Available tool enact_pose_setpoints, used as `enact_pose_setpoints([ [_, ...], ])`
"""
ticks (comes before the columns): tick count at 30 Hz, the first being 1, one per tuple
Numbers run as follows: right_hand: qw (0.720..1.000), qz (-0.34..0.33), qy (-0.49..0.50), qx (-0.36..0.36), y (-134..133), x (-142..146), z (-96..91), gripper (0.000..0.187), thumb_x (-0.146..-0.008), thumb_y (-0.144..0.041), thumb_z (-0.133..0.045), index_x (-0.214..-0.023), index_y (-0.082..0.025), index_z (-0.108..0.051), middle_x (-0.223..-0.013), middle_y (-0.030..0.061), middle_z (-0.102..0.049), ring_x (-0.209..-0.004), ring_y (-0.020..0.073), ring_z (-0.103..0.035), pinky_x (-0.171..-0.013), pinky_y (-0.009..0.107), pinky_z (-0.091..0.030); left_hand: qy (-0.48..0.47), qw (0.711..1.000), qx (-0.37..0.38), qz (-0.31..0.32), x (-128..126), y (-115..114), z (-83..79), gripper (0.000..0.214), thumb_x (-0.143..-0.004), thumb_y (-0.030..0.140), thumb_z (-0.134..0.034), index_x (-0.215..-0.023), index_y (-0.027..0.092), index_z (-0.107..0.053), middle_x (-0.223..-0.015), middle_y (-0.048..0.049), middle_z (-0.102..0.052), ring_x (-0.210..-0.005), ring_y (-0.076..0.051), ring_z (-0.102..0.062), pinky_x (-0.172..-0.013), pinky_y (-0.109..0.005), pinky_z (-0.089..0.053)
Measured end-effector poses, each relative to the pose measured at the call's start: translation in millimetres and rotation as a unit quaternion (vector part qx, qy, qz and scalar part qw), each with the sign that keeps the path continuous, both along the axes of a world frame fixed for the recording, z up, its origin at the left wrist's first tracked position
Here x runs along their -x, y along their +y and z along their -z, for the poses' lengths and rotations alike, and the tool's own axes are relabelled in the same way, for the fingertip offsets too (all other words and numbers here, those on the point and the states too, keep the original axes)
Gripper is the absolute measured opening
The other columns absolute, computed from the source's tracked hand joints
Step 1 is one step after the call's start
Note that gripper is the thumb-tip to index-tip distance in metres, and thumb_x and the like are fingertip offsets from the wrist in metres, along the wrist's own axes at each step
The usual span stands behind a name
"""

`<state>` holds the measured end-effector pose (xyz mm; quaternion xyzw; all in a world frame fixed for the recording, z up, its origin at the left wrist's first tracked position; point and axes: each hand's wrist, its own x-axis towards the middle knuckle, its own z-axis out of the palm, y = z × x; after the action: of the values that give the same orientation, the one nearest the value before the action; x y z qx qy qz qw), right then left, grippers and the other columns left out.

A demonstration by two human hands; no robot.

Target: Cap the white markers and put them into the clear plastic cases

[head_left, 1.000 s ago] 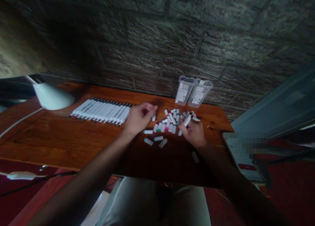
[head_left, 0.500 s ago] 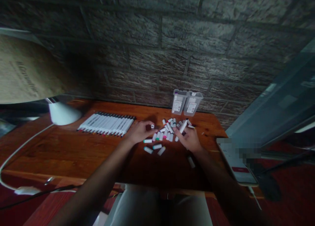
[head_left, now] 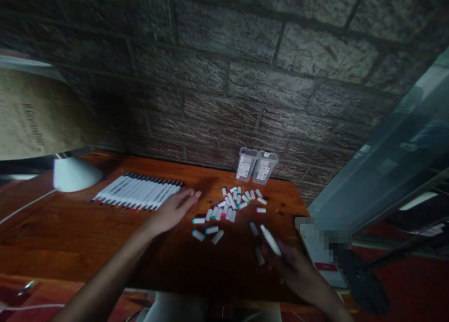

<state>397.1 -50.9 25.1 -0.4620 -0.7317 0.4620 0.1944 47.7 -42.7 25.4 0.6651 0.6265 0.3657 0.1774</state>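
Observation:
On the wooden desk [head_left: 80, 238] lies a row of white markers [head_left: 138, 198], side by side. My left hand [head_left: 175, 211] rests flat beside the right end of that row, fingers stretched out, holding nothing. A scatter of small white marker caps [head_left: 233, 204] with coloured ends lies right of it. My right hand [head_left: 293, 268] is near the desk's front right edge, fingers closed on a white marker [head_left: 271, 239] that points up and left. Two loose caps [head_left: 257, 242] lie just left of that hand.
Two clear plastic marker boxes [head_left: 257, 166] stand against the brick wall behind the caps. A white lamp base [head_left: 72, 174] with a cord sits at the back left. A paper or booklet [head_left: 321, 259] lies at the desk's right edge, partly blurred.
My right hand has pulled back from the cap pile to the front right edge, carrying a marker. My left hand has opened and moved left toward the marker row. The view has tilted upward.

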Motion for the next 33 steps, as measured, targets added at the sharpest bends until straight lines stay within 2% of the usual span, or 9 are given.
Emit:
enact_pose_setpoints([
  [2,0.994,0.051,-0.03,-0.09,-13.4,-4.2,12.8,0.031,-0.082,-0.04,-0.066,-0.11,-0.025,-0.066,-0.101,0.0049,-0.071,-0.088,0.0211,-0.067,-0.075,0.028,-0.052,0.064,0.991,-0.069,-0.097,-10.3,-22.3,10.0,0.044,-0.096,0.054,-0.036,-0.098,0.019,-0.062,-0.116,-0.0105,-0.065,-0.116,-0.026,-0.059,-0.101,-0.042,-0.047],
  [3,0.99,0.058,-0.042,-0.121,-15.0,-2.7,19.3,0.045,-0.074,-0.033,-0.073,-0.118,-0.025,-0.064,-0.111,0.0064,-0.07,-0.097,0.0238,-0.067,-0.081,0.029,-0.052,0.09,0.985,-0.086,-0.116,-18.2,-31.8,18.0,0.043,-0.097,0.051,-0.035,-0.104,0.018,-0.061,-0.129,-0.0127,-0.059,-0.125,-0.028,-0.053,-0.105,-0.045,-0.044],
  [6,0.975,0.097,-0.05,-0.191,-3.9,12.4,33.0,0.045,-0.078,-0.021,-0.064,-0.122,-0.025,-0.063,-0.118,0.0093,-0.069,-0.102,0.0252,-0.068,-0.088,0.032,-0.051,0.167,0.975,-0.081,-0.123,-45.6,-47.6,45.7,0.039,-0.099,0.045,-0.033,-0.108,0.018,-0.06,-0.141,-0.0158,-0.05,-0.129,-0.03,-0.051,-0.101,-0.049,-0.047],
  [12,0.97,0.131,-0.033,-0.204,34.8,45.8,32.6,0.045,-0.078,-0.02,-0.064,-0.123,-0.019,-0.063,-0.113,0.0104,-0.072,-0.103,0.0251,-0.069,-0.09,0.032,-0.051,0.234,0.957,-0.129,-0.108,-77.5,-27.4,75.1,0.036,-0.097,0.04,-0.042,-0.118,0.016,-0.058,-0.139,-0.0175,-0.052,-0.136,-0.034,-0.043,-0.109,-0.054,-0.039],
  [15,0.968,0.141,-0.014,-0.207,48.3,54.4,29.3,0.036,-0.079,-0.02,-0.062,-0.115,-0.02,-0.067,-0.105,0.0088,-0.073,-0.097,0.0238,-0.07,-0.087,0.032,-0.052,0.216,0.967,-0.116,-0.073,-85.8,-10.2,73.0,0.037,-0.097,0.038,-0.041,-0.121,0.013,-0.056,-0.139,-0.0184,-0.051,-0.135,-0.033,-0.044,-0.11,-0.051,-0.04],
  [20,0.963,0.15,0.021,-0.222,55.8,59.0,23.2,0.033,-0.076,-0.021,-0.064,-0.108,-0.02,-0.067,-0.097,0.0062,-0.074,-0.086,0.0228,-0.071,-0.081,0.033,-0.054,0.161,0.984,-0.081,0.004,-97.3,5.3,51.5,0.037,-0.098,0.035,-0.038,-0.125,0.013,-0.052,-0.141,-0.0179,-0.048,-0.136,-0.027,-0.044,-0.112,-0.045,-0.039],
  [25,0.974,0.137,0.067,-0.167,38.6,40.8,24.7,0.021,-0.085,-0.037,-0.059,-0.096,-0.019,-0.064,-0.085,0.0059,-0.073,-0.063,0.02,-0.069,-0.06,0.03,-0.053,0.137,0.985,-0.102,0.028,-80.8,-12.3,37.9,0.035,-0.097,0.039,-0.042,-0.12,0.017,-0.056,-0.141,-0.0165,-0.049,-0.136,-0.029,-0.045,-0.112,-0.049,-0.04],
  [29,0.967,0.175,0.053,-0.175,40.2,24.5,29.6,0.027,-0.084,-0.039,-0.06,-0.1,-0.019,-0.065,-0.091,0.0084,-0.074,-0.074,0.0235,-0.071,-0.066,0.032,-0.054,0.148,0.982,-0.089,0.071,-62.6,-26.1,39.9,0.058,-0.084,0.05,-0.064,-0.133,0.022,-0.049,-0.149,-0.0162,-0.043,-0.14,-0.035,-0.04,-0.112,-0.054,-0.04],
  [33,0.967,0.191,0.02,-0.17,61.2,27.1,30.8,0.023,-0.079,-0.033,-0.062,-0.097,-0.019,-0.065,-0.083,0.0066,-0.074,-0.075,0.0241,-0.071,-0.067,0.031,-0.053,0.126,0.985,-0.061,0.103,-67.1,-15.4,43.5,0.065,-0.079,0.043,-0.071,-0.135,0.022,-0.047,-0.15,-0.0176,-0.041,-0.141,-0.034,-0.04,-0.112,-0.05,-0.041],
])
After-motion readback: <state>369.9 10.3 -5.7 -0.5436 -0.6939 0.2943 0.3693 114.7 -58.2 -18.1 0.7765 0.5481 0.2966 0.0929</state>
